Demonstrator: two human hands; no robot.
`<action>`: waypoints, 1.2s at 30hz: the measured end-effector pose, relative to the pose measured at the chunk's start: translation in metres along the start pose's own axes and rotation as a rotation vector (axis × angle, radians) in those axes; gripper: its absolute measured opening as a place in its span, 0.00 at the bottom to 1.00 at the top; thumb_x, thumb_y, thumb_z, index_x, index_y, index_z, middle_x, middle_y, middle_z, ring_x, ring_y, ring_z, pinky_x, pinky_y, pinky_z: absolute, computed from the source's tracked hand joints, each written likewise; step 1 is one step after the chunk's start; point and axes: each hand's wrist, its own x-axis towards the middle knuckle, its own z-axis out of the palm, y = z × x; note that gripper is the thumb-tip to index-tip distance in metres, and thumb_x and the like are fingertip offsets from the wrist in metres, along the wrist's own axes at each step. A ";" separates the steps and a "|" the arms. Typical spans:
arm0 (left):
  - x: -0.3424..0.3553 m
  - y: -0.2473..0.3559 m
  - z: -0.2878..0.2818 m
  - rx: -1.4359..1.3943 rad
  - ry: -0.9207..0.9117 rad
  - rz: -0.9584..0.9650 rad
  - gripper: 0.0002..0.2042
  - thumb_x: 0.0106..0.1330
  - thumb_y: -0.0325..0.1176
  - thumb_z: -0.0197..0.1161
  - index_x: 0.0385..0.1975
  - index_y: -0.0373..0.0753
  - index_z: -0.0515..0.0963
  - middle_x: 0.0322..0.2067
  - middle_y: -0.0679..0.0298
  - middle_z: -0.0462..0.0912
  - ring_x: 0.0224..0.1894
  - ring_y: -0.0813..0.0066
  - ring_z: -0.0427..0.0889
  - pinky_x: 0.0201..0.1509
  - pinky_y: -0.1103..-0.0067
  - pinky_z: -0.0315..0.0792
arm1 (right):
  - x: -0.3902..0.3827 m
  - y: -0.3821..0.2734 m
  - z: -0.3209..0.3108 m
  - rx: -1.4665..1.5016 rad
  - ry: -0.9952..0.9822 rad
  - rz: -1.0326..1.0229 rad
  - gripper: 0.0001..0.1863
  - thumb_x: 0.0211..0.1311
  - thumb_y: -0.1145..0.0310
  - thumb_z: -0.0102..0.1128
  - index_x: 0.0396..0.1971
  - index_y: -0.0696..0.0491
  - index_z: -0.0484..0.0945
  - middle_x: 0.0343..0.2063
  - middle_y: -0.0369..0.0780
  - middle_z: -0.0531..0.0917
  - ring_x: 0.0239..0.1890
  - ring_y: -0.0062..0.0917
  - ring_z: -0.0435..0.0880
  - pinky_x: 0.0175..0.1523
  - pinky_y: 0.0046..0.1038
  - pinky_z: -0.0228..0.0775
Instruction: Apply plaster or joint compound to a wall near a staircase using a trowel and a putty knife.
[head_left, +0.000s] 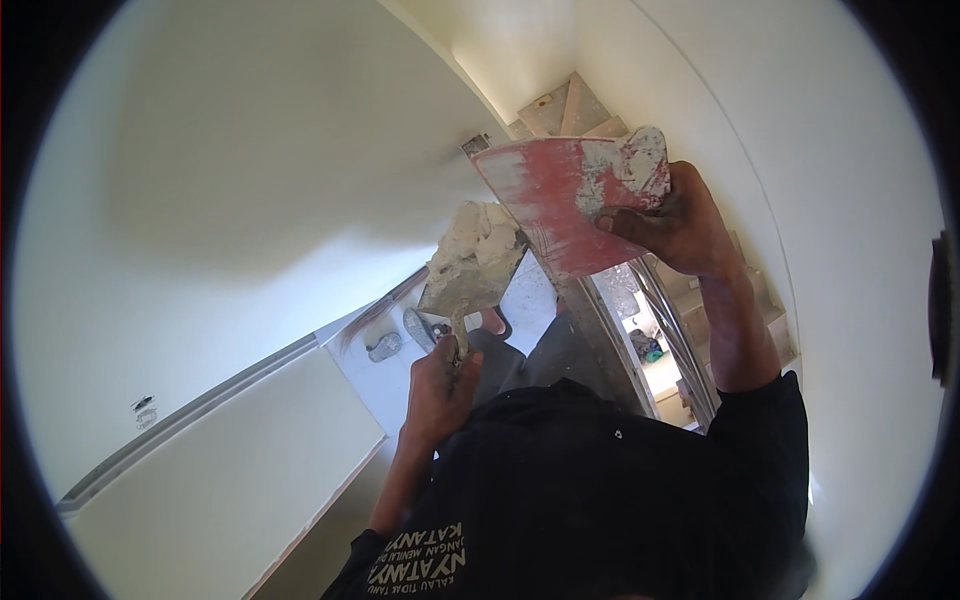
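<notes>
My left hand is closed around the handle of a trowel, low in the middle of the view. A thick heap of off-white putty lies on the trowel's blade. Higher and to the right, my right hand grips a red plastic spreader, its thumb pressed flat on the face. Pale putty smears the spreader, thickest at the corner by my fingers. The spreader's lower left edge comes close to the putty heap; whether they touch I cannot tell.
A smooth pale wall curves along the left, another wall along the right. Winding stairs show beyond the spreader. A metal railing runs below my right arm. Grey footwear lies on the white floor below.
</notes>
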 end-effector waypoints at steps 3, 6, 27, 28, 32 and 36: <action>-0.001 0.005 0.001 0.058 -0.014 0.025 0.10 0.64 0.32 0.59 0.31 0.31 0.70 0.20 0.47 0.76 0.20 0.52 0.76 0.25 0.69 0.68 | 0.000 0.004 0.000 -0.029 -0.009 -0.019 0.11 0.52 0.74 0.69 0.35 0.61 0.81 0.29 0.38 0.85 0.31 0.16 0.80 0.38 0.24 0.74; 0.000 -0.002 0.000 0.110 0.007 -0.017 0.10 0.66 0.32 0.55 0.26 0.32 0.70 0.17 0.61 0.76 0.19 0.76 0.76 0.23 0.77 0.70 | -0.001 0.008 -0.002 -0.364 0.037 0.012 0.10 0.53 0.74 0.68 0.36 0.59 0.82 0.30 0.39 0.86 0.31 0.17 0.82 0.38 0.24 0.75; -0.019 -0.055 -0.008 -0.330 0.008 -0.297 0.13 0.69 0.40 0.53 0.29 0.37 0.68 0.18 0.65 0.73 0.17 0.80 0.71 0.21 0.82 0.66 | 0.187 0.175 -0.023 -0.040 -0.244 -0.190 0.08 0.52 0.75 0.69 0.33 0.59 0.82 0.30 0.38 0.86 0.35 0.21 0.84 0.46 0.25 0.74; -0.018 -0.056 -0.008 -0.340 0.007 -0.289 0.13 0.70 0.40 0.53 0.29 0.37 0.68 0.18 0.65 0.73 0.17 0.80 0.71 0.21 0.83 0.66 | 0.189 0.176 -0.023 -0.042 -0.244 -0.217 0.08 0.52 0.75 0.69 0.33 0.59 0.81 0.30 0.38 0.86 0.35 0.21 0.83 0.46 0.25 0.74; -0.015 -0.059 -0.012 -0.368 -0.005 -0.298 0.14 0.69 0.40 0.54 0.29 0.34 0.69 0.18 0.64 0.74 0.19 0.81 0.71 0.22 0.82 0.66 | 0.189 0.178 -0.017 0.046 -0.254 -0.224 0.07 0.53 0.76 0.68 0.32 0.59 0.81 0.31 0.38 0.86 0.35 0.22 0.84 0.46 0.25 0.75; -0.013 -0.061 -0.013 -0.368 -0.012 -0.313 0.15 0.69 0.42 0.55 0.29 0.34 0.69 0.17 0.64 0.74 0.18 0.81 0.71 0.22 0.81 0.65 | 0.173 0.180 -0.001 0.081 -0.022 -0.160 0.06 0.54 0.78 0.66 0.33 0.60 0.81 0.31 0.39 0.86 0.37 0.23 0.85 0.47 0.26 0.77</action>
